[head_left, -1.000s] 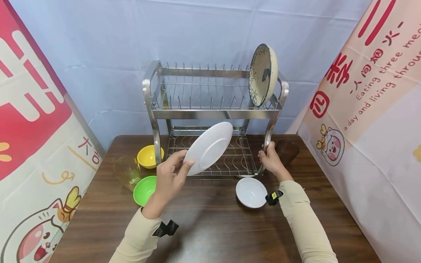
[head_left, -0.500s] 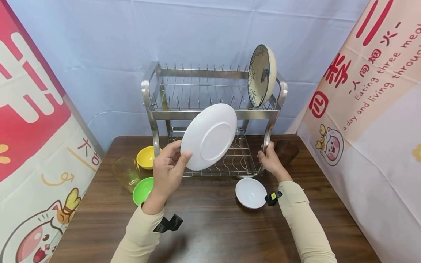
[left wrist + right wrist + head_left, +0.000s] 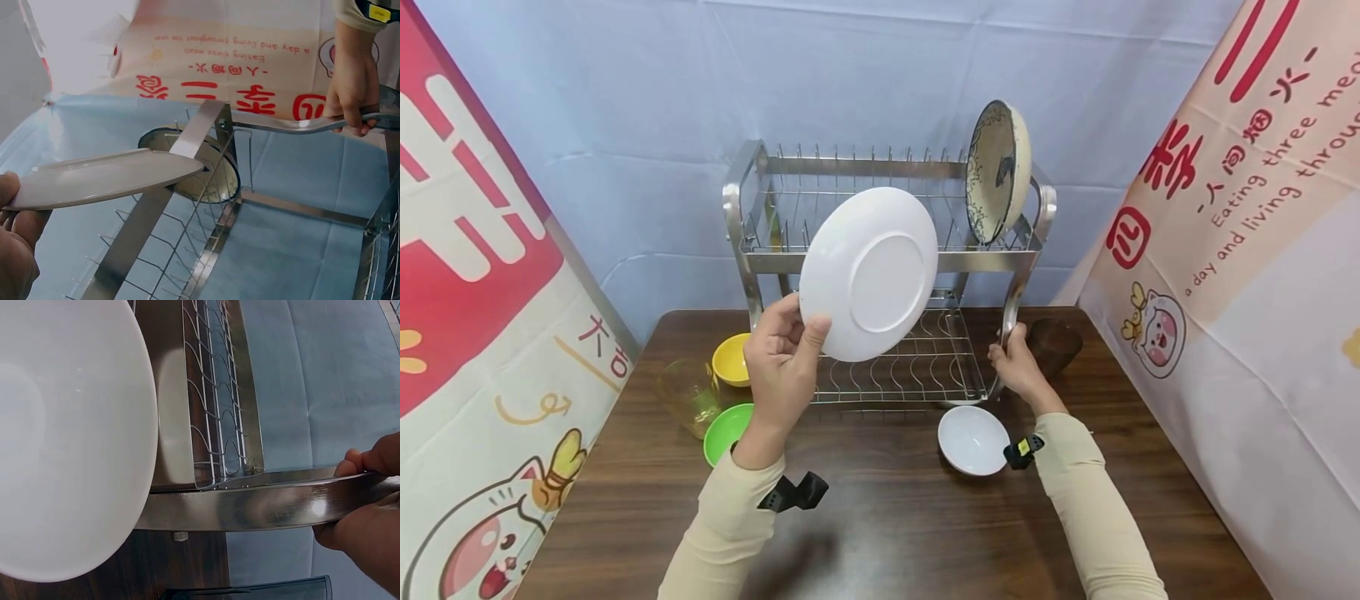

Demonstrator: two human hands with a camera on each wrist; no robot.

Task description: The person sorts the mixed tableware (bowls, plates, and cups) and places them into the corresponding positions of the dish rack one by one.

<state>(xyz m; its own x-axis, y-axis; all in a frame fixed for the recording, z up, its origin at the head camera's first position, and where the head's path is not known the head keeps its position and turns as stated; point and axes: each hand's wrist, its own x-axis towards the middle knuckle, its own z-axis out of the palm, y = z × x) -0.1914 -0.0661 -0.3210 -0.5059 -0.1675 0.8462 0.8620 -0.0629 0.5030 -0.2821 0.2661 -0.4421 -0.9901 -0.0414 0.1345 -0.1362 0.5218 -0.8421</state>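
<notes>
A white plate (image 3: 872, 271) is pinched at its lower left edge by my left hand (image 3: 781, 358), thumb on the side facing me. Its underside with the foot ring faces the head camera, and it is tilted up in front of the upper tier of a metal dish rack (image 3: 880, 262). In the left wrist view the plate (image 3: 106, 181) appears almost edge-on. My right hand (image 3: 1021, 362) grips the rack's right front leg; the right wrist view shows fingers and thumb around the metal bar (image 3: 269, 503). A patterned cream bowl (image 3: 998, 171) stands on edge at the rack's upper right.
A white bowl (image 3: 973, 440) sits on the table before the rack's right side. At left are a yellow bowl (image 3: 732, 360), a green bowl (image 3: 726, 433) and a transparent yellowish vessel (image 3: 687, 396). A dark cup (image 3: 1056, 346) stands beyond the right hand.
My left hand has raised the white plate from the lower tier's height to the upper tier's front, turning its underside more toward the head camera. The right hand keeps its place on the rack leg.
</notes>
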